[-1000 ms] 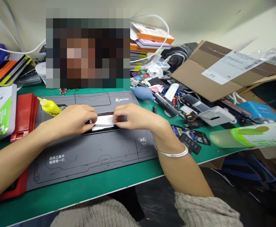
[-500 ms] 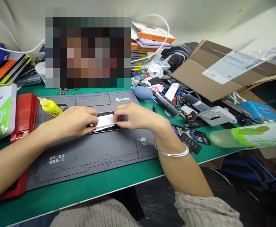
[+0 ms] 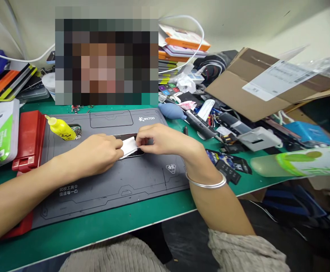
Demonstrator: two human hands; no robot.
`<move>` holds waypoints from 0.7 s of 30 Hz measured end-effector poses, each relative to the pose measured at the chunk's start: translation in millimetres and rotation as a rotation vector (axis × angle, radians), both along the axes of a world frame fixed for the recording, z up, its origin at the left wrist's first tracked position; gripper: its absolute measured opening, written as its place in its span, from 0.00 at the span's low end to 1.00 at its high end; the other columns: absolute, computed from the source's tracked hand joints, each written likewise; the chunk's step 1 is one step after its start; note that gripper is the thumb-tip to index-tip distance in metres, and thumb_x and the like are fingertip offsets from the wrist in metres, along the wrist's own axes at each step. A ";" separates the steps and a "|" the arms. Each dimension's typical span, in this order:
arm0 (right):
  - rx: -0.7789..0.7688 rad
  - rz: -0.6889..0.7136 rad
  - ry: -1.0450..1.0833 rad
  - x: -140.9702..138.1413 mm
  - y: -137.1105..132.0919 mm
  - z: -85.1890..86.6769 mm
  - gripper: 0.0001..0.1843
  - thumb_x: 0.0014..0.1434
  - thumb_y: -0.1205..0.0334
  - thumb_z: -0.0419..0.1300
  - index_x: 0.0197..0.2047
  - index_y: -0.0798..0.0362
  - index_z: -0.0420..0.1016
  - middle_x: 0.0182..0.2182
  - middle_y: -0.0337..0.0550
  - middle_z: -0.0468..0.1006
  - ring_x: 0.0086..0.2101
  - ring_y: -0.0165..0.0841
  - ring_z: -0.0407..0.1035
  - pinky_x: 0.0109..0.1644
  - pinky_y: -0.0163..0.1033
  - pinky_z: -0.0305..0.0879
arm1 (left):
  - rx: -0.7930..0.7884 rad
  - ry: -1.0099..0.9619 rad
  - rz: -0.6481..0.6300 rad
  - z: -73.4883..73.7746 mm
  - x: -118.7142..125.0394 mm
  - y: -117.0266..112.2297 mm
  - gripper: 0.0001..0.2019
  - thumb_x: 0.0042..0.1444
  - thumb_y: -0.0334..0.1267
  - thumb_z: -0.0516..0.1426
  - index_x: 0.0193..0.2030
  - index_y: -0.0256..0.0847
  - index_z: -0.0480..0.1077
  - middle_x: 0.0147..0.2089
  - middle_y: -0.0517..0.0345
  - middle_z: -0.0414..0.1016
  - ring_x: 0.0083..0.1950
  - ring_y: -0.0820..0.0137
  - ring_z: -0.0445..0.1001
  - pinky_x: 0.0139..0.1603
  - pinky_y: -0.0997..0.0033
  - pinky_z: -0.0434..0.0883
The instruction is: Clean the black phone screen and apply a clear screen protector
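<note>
The left hand point(image 3: 95, 155) and right hand point(image 3: 165, 139) pinch a white sheet point(image 3: 129, 146) by fingertips (neither hand is wide open), over a dark phone point(image 3: 125, 136) with part of its glass left uncovered.

Far behind the fingers point(image 3: 141, 136) is a pale cream wall point(image 3: 238, 26), and it rises to the top of the view. Under the fingers lies a green tabletop point(image 3: 119, 226) with a thin white front edge. Nearer than the fingers, below this edge, a dark floor point(image 3: 199, 249) is seen. The light is soft and even, like indoor light.
</note>
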State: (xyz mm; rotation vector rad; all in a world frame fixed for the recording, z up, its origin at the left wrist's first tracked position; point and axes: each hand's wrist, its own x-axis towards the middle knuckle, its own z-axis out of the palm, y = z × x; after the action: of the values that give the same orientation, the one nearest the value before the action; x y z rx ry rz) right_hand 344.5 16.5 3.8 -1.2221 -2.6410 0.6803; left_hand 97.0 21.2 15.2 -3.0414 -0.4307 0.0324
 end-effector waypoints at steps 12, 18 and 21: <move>-0.024 -0.012 -0.025 -0.8 0.0 2.1 0.05 0.57 0.71 0.59 0.31 0.53 0.73 0.32 0.41 0.77 0.32 0.31 0.67 0.37 0.37 0.59 | 0.069 -0.072 0.103 3.2 -5.2 5.4 0.09 0.64 0.32 0.55 0.32 0.39 0.72 0.33 0.55 0.73 0.33 0.66 0.71 0.32 0.67 0.64; -0.018 -0.019 -0.027 -0.9 -0.5 2.7 0.06 0.55 0.72 0.59 0.30 0.53 0.73 0.31 0.40 0.76 0.31 0.31 0.67 0.37 0.36 0.59 | 0.070 -0.048 0.078 -2.7 0.2 1.1 0.08 0.63 0.31 0.55 0.32 0.38 0.71 0.32 0.55 0.74 0.32 0.67 0.71 0.32 0.67 0.66; -0.029 -0.023 -0.036 -0.7 -0.9 4.0 0.06 0.55 0.72 0.58 0.30 0.53 0.73 0.31 0.40 0.77 0.31 0.31 0.67 0.37 0.37 0.59 | 0.082 -0.057 0.105 -3.2 -1.1 5.5 0.08 0.63 0.30 0.55 0.32 0.38 0.71 0.33 0.55 0.74 0.32 0.67 0.71 0.32 0.67 0.66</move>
State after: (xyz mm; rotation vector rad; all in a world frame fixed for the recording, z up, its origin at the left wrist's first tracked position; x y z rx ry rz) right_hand 343.7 15.6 7.8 -1.2820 -2.6512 0.7011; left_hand 95.9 26.7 12.0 -2.9423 -0.5807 -0.0649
